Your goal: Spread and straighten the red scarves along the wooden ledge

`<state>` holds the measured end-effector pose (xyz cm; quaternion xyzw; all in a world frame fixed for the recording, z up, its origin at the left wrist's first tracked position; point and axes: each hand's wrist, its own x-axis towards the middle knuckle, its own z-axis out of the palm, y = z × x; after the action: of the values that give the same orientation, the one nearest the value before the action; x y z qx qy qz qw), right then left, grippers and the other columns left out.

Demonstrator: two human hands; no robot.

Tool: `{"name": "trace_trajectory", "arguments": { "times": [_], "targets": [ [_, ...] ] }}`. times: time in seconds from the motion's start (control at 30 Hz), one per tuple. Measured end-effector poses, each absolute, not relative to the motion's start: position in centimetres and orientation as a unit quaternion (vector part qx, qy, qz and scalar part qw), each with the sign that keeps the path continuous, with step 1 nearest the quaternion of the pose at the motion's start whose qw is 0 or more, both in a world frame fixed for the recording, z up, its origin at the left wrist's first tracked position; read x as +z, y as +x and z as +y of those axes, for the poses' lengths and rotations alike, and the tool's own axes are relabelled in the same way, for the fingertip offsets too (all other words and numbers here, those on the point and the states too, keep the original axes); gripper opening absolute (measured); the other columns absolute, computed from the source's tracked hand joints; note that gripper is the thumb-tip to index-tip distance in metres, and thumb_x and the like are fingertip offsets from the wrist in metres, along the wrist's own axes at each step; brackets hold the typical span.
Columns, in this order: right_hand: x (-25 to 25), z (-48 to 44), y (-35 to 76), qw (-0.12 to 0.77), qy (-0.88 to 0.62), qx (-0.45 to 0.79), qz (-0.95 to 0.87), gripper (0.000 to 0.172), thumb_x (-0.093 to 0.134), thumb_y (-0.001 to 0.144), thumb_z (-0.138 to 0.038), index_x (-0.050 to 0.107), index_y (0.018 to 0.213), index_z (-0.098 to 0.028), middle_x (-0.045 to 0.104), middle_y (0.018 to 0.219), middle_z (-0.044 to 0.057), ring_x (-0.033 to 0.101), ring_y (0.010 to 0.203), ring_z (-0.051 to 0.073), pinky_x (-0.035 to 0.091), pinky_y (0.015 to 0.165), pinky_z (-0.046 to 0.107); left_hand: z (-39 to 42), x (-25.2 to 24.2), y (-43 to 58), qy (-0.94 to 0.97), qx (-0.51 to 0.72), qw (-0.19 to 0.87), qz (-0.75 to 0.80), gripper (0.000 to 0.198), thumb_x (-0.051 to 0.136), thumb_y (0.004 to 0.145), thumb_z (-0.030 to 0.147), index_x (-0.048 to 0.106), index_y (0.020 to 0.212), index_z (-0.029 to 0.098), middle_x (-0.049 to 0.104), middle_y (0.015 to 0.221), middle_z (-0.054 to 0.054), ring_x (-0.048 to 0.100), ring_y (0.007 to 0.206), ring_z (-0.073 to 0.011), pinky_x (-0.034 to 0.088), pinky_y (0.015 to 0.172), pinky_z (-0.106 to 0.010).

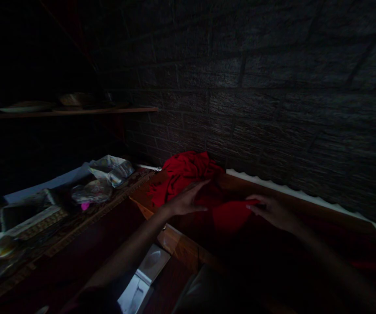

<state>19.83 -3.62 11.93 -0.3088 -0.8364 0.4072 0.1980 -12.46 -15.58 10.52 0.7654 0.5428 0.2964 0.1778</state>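
A crumpled red cloth (184, 174) lies on a wooden surface (181, 246) against a dark brick wall. My left hand (186, 200) lies flat with fingers stretched out, resting on the near part of the cloth. My right hand (273, 211) is just right of it, its fingers laid on a smoother red fold (232, 216) of the fabric. The scene is very dim.
Left of the cloth a cluttered patterned table (86, 218) holds crinkled plastic wrappers (111, 170) and papers. A shelf (70, 112) runs along the dark back left. White objects (142, 279) lie low beneath my left forearm. A white scalloped edge (305, 196) follows the wall.
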Motion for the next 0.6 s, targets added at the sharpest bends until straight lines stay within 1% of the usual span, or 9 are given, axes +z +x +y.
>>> {"name": "trace_trajectory", "arguments": {
  "times": [0.07,0.1,0.17,0.2,0.27,0.33,0.4,0.5,0.6],
  "targets": [
    [10.1,-3.2,22.2,0.193,-0.351,0.425,-0.812,0.05,0.066,0.082,-0.063,0.074,0.106,-0.021,0.074,0.083,0.004,0.068,0.077,0.022,0.055,0.073,0.034,-16.3,9.5,-15.6,0.727,0.165,0.087,0.661,0.106,0.082,0.076,0.044,0.023,0.163,0.027,0.018,0.169,-0.018,0.01,0.156,-0.0448,0.018,0.121,-0.068],
    [9.1,-3.1,23.2,0.196,-0.379,0.438,-0.791,0.053,0.067,0.078,-0.066,0.074,0.106,-0.022,0.074,0.084,0.005,0.069,0.079,0.024,0.056,0.072,0.035,-16.3,8.9,-16.7,0.699,0.111,0.058,0.704,0.107,0.082,0.076,0.042,0.021,0.164,0.028,0.008,0.171,-0.017,0.0,0.155,-0.0482,0.016,0.118,-0.074],
    [6.9,-2.9,24.7,0.22,-0.448,0.453,-0.739,0.06,0.071,0.067,-0.071,0.073,0.104,-0.023,0.076,0.092,0.008,0.07,0.085,0.028,0.058,0.071,0.037,-15.9,7.6,-17.9,0.656,0.054,0.032,0.753,0.105,0.079,0.079,0.043,0.019,0.164,0.028,0.001,0.171,-0.017,-0.002,0.154,-0.0506,0.023,0.114,-0.077],
    [5.8,-2.8,25.3,0.24,-0.48,0.451,-0.714,0.062,0.072,0.062,-0.073,0.072,0.1,-0.024,0.076,0.096,0.009,0.071,0.089,0.03,0.059,0.072,0.039,-15.4,6.9,-18.2,0.647,0.044,0.022,0.761,0.102,0.077,0.081,0.043,0.02,0.164,0.028,0.002,0.171,-0.018,0.002,0.155,-0.0501,0.028,0.113,-0.074],
    [3.7,-2.9,26.0,0.278,-0.515,0.438,-0.683,0.063,0.073,0.055,-0.077,0.072,0.091,-0.025,0.076,0.1,0.009,0.07,0.094,0.033,0.06,0.075,0.041,-14.2,5.9,-18.6,0.641,0.041,-0.004,0.766,0.091,0.073,0.083,0.04,0.029,0.162,0.028,0.017,0.169,-0.018,0.018,0.153,-0.0473,0.035,0.113,-0.067],
    [2.0,-3.1,26.3,0.304,-0.514,0.438,-0.672,0.063,0.071,0.056,-0.08,0.071,0.089,-0.025,0.075,0.099,0.009,0.07,0.093,0.032,0.061,0.076,0.042,-12.7,5.9,-19.5,0.642,0.051,-0.012,0.765,0.08,0.07,0.083,0.031,0.04,0.157,0.028,0.037,0.161,-0.017,0.04,0.145,-0.0429,0.041,0.112,-0.059],
    [0.8,-3.3,26.4,0.329,-0.504,0.453,-0.658,0.066,0.069,0.062,-0.082,0.07,0.092,-0.024,0.075,0.097,0.009,0.07,0.087,0.03,0.061,0.074,0.04,-10.9,7.7,-21.2,0.633,0.112,-0.009,0.766,0.07,0.066,0.084,0.029,0.048,0.151,0.024,0.054,0.148,-0.016,0.056,0.132,-0.0373,0.046,0.11,-0.05],
    [0.3,-3.5,26.4,0.359,-0.49,0.477,-0.636,0.071,0.07,0.064,-0.084,0.07,0.098,-0.022,0.074,0.1,0.01,0.07,0.083,0.028,0.061,0.071,0.038,-7.5,13.6,-24.1,0.557,0.297,-0.032,0.775,0.062,0.061,0.088,0.038,0.053,0.143,0.012,0.067,0.127,-0.018,0.064,0.12,-0.0336,0.05,0.105,-0.043],
    [0.5,-3.7,26.4,0.358,-0.472,0.492,-0.638,0.075,0.07,0.063,-0.086,0.07,0.099,-0.021,0.073,0.101,0.01,0.069,0.083,0.027,0.06,0.071,0.037,-3.3,19.8,-25.3,0.514,0.447,-0.11,0.724,0.064,0.065,0.085,0.038,0.051,0.14,0.008,0.068,0.123,-0.017,0.064,0.118,-0.032,0.049,0.106,-0.043]
  ]
}}
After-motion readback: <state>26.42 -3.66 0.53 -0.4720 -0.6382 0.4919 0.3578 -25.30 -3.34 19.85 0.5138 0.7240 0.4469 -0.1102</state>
